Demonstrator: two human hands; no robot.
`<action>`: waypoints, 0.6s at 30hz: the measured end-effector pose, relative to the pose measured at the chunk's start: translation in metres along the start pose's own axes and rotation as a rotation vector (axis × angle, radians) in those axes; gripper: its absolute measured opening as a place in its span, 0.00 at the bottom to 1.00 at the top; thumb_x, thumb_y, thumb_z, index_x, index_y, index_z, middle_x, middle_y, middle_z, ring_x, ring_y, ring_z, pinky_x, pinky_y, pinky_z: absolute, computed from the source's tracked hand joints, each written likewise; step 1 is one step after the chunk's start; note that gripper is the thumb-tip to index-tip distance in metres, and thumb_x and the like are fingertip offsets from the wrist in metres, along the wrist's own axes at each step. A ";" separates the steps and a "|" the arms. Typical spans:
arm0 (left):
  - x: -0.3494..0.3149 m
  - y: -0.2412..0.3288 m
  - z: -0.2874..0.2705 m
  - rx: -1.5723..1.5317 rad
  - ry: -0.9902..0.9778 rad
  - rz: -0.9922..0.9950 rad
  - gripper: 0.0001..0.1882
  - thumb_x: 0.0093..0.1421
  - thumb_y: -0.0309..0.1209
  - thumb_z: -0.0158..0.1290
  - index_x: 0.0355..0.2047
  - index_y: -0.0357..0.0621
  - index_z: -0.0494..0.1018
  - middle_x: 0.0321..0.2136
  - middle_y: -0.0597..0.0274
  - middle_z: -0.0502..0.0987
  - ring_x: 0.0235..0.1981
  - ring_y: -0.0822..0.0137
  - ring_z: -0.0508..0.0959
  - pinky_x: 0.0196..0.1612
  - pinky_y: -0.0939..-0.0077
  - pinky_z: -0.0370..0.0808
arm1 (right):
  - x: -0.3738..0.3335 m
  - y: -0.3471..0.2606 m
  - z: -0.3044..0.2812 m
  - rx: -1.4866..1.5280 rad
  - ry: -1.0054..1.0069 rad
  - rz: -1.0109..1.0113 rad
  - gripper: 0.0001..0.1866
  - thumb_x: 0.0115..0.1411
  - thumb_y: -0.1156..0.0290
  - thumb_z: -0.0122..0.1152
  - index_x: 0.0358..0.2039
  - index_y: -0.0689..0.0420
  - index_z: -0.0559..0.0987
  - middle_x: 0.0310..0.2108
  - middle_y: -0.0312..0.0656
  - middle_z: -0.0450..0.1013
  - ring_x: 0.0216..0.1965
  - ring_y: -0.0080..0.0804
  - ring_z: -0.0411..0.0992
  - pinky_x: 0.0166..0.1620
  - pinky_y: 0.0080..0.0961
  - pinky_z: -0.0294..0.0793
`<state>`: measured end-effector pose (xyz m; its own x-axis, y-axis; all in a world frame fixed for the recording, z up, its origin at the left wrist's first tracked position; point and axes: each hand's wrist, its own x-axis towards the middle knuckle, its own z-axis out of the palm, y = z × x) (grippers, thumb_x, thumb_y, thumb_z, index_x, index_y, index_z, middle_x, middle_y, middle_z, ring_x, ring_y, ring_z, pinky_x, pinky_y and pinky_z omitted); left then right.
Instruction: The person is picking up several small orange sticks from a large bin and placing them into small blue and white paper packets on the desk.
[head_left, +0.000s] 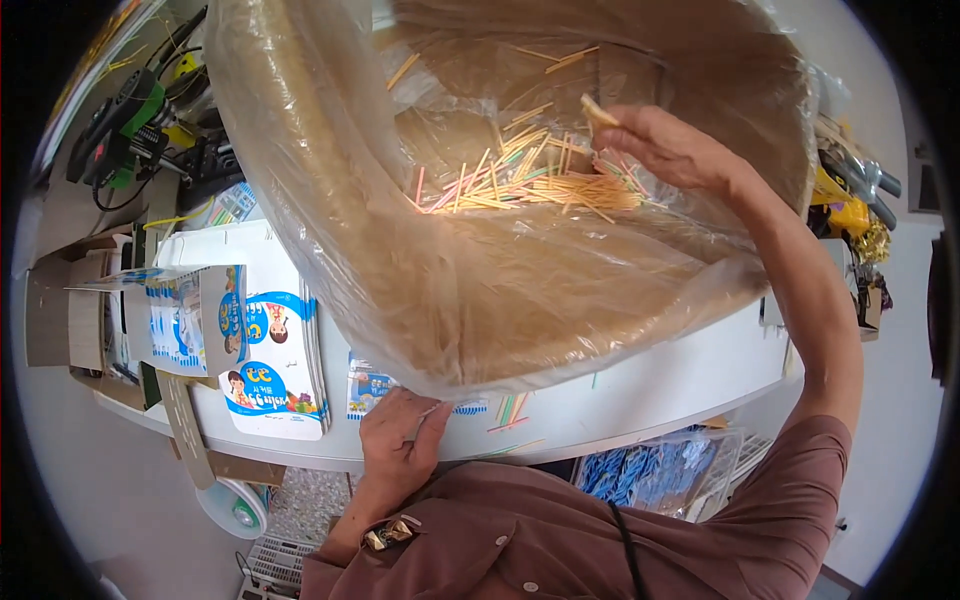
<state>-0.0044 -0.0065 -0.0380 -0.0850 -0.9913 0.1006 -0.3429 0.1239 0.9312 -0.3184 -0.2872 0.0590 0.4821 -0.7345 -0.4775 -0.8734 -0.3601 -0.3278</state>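
Thin coloured sticks (pixel 525 185), mostly yellow with some pink, orange and green, lie in a loose heap inside a large cardboard box lined with clear plastic (pixel 480 310). My right hand (pixel 665 145) reaches over the box's right side and is closed on a small bundle of sticks (pixel 598 112) above the heap. At the table's front edge, my left hand (pixel 400 435) is closed, thumb against the curled fingers; what it grips, if anything, is too small to make out. Blue-and-white packets (pixel 370 388) lie beside it, partly under the overhanging plastic.
Stacked blue-and-white printed cards (pixel 270 395) and an open carton (pixel 185 320) of similar packets are left on the white table (pixel 690 365). A few loose sticks (pixel 512 412) lie near its front edge. Below is a clear bin of blue cords (pixel 650 470).
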 end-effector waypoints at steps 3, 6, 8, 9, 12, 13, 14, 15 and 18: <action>-0.006 0.005 -0.003 -0.216 0.049 0.053 0.05 0.53 0.18 0.61 0.31 0.32 0.78 0.29 0.49 0.81 0.28 0.59 0.80 0.33 0.72 0.74 | -0.028 -0.005 -0.011 0.418 0.106 -0.094 0.19 0.71 0.55 0.48 0.38 0.60 0.75 0.34 0.37 0.76 0.37 0.25 0.71 0.44 0.29 0.71; 0.004 0.031 -0.016 -0.350 0.053 0.026 0.05 0.57 0.21 0.61 0.33 0.30 0.79 0.29 0.51 0.81 0.29 0.63 0.80 0.34 0.74 0.74 | -0.048 -0.010 -0.005 0.651 0.217 -0.082 0.21 0.71 0.51 0.45 0.40 0.59 0.74 0.34 0.39 0.76 0.35 0.27 0.76 0.40 0.27 0.75; 0.010 0.053 -0.019 -0.405 0.144 0.016 0.07 0.58 0.23 0.60 0.35 0.30 0.79 0.31 0.53 0.81 0.31 0.66 0.79 0.36 0.75 0.74 | -0.066 -0.028 -0.007 0.777 0.250 -0.046 0.21 0.72 0.52 0.44 0.41 0.59 0.73 0.33 0.42 0.76 0.34 0.29 0.77 0.37 0.26 0.77; 0.013 0.063 -0.019 -0.458 0.246 -0.009 0.08 0.60 0.24 0.59 0.36 0.30 0.79 0.32 0.54 0.81 0.32 0.68 0.79 0.37 0.76 0.74 | -0.075 -0.039 -0.008 0.905 0.263 -0.017 0.21 0.72 0.52 0.43 0.41 0.60 0.72 0.33 0.44 0.77 0.32 0.31 0.78 0.35 0.25 0.78; 0.033 0.088 -0.019 -0.718 0.253 0.084 0.14 0.64 0.25 0.54 0.47 0.29 0.74 0.39 0.54 0.80 0.39 0.67 0.78 0.43 0.72 0.76 | -0.119 -0.076 -0.003 1.026 -0.021 -0.167 0.21 0.73 0.55 0.41 0.40 0.62 0.72 0.31 0.46 0.77 0.27 0.34 0.78 0.29 0.25 0.78; 0.042 0.097 -0.017 -0.804 0.254 0.131 0.15 0.65 0.24 0.51 0.49 0.28 0.71 0.42 0.51 0.78 0.41 0.65 0.78 0.45 0.69 0.77 | -0.131 -0.087 0.010 1.052 -0.116 -0.214 0.21 0.73 0.56 0.40 0.40 0.63 0.72 0.30 0.48 0.77 0.26 0.34 0.78 0.28 0.26 0.78; 0.049 0.106 -0.014 -0.804 0.250 0.125 0.15 0.65 0.24 0.51 0.49 0.28 0.71 0.42 0.51 0.78 0.41 0.65 0.78 0.45 0.69 0.77 | -0.141 -0.102 0.026 1.080 -0.216 -0.259 0.21 0.73 0.57 0.40 0.39 0.64 0.71 0.30 0.51 0.77 0.25 0.35 0.78 0.27 0.26 0.78; 0.055 0.114 -0.010 -0.857 0.142 0.086 0.14 0.66 0.24 0.50 0.49 0.30 0.71 0.41 0.53 0.78 0.41 0.66 0.78 0.44 0.69 0.77 | -0.146 -0.114 0.048 1.194 -0.341 -0.278 0.21 0.73 0.56 0.41 0.37 0.63 0.72 0.30 0.49 0.77 0.26 0.35 0.79 0.25 0.25 0.78; 0.062 0.132 0.008 -0.890 -0.291 -0.157 0.11 0.67 0.28 0.51 0.44 0.32 0.72 0.34 0.55 0.79 0.35 0.71 0.79 0.38 0.73 0.77 | -0.153 -0.135 0.120 1.428 -0.606 -0.272 0.22 0.71 0.53 0.46 0.35 0.61 0.74 0.30 0.46 0.76 0.27 0.39 0.79 0.22 0.24 0.77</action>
<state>-0.0620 -0.0511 0.0882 -0.3691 -0.9290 -0.0277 0.4587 -0.2080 0.8639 -0.2664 -0.0571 0.0779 0.8682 -0.2843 -0.4066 -0.1449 0.6385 -0.7559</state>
